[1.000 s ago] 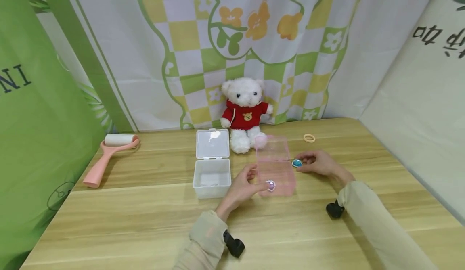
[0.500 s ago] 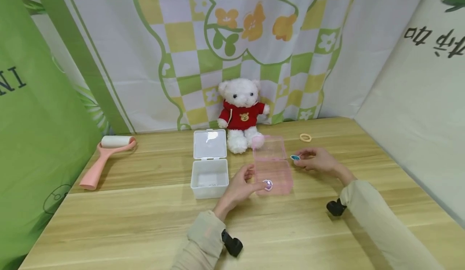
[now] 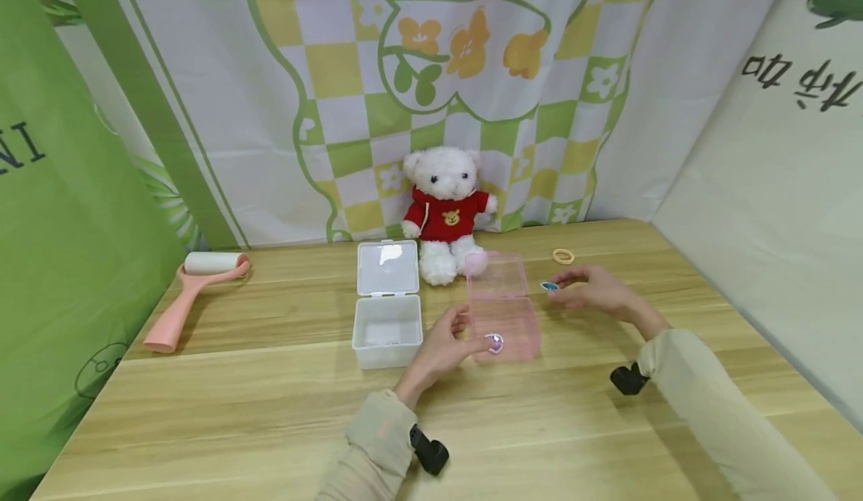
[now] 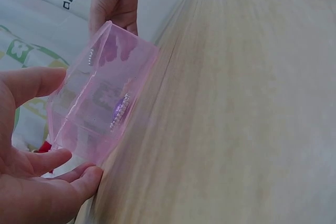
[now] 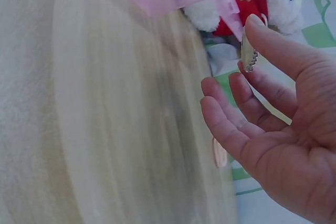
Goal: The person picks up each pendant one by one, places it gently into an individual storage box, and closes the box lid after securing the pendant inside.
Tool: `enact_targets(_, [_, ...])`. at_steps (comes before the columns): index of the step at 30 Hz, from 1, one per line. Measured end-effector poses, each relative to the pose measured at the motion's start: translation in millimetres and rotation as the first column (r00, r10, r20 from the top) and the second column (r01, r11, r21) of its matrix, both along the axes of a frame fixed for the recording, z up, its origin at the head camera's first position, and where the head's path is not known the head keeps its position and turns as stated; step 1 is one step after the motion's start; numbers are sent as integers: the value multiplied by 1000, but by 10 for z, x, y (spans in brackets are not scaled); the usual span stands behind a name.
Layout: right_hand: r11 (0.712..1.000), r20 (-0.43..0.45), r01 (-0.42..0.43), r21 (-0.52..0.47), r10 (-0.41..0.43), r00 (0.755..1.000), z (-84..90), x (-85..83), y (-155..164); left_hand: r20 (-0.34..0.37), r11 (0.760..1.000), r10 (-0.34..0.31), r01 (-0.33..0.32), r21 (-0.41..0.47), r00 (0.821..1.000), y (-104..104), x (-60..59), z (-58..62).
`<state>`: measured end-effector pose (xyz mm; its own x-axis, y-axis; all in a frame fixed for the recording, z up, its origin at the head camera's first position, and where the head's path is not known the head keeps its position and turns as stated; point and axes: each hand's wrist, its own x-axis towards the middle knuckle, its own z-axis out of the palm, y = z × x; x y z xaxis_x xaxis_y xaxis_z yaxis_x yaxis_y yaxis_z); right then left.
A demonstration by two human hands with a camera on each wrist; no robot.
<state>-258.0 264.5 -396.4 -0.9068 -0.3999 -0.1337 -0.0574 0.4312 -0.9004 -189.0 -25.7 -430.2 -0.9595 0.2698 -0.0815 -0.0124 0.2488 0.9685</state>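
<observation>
In the head view my left hand (image 3: 443, 345) holds the left side of an open pink see-through box (image 3: 524, 336), its thumb along the front. Inside the box lies a purple gem ornament (image 4: 122, 109) with a beaded rim, as the left wrist view shows. My right hand (image 3: 595, 291) is raised just right of the box. Between thumb and forefinger it pinches a blue gem ornament (image 3: 550, 286), seen edge-on with its beaded rim in the right wrist view. The other right fingers are loosely bent and touch nothing.
A white lidded box (image 3: 388, 336) stands open left of the pink one, small bits at its bottom. Behind sits a white teddy bear (image 3: 441, 216) in a red hoodie. A pale orange ring (image 3: 563, 256) lies at the back right, a pink-handled roller (image 3: 192, 291) far left.
My right hand has lifted the blue ornament slightly and turned it from face-up to edge-on. My left hand stays at the pink box. The head view has shifted a little.
</observation>
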Motion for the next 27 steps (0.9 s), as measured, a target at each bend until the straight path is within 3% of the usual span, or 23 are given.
enact_targets(17, [997, -43, -78, 19, 78, 996, 350, 87, -264, 18, 1000, 2, -2, 4, 1000, 0, 8, -9])
enact_targets(27, [990, -105, -126, 64, 133, 986, 377, 128, -465, -2, 1000, 1, -1, 5, 1000, -4, 14, 7])
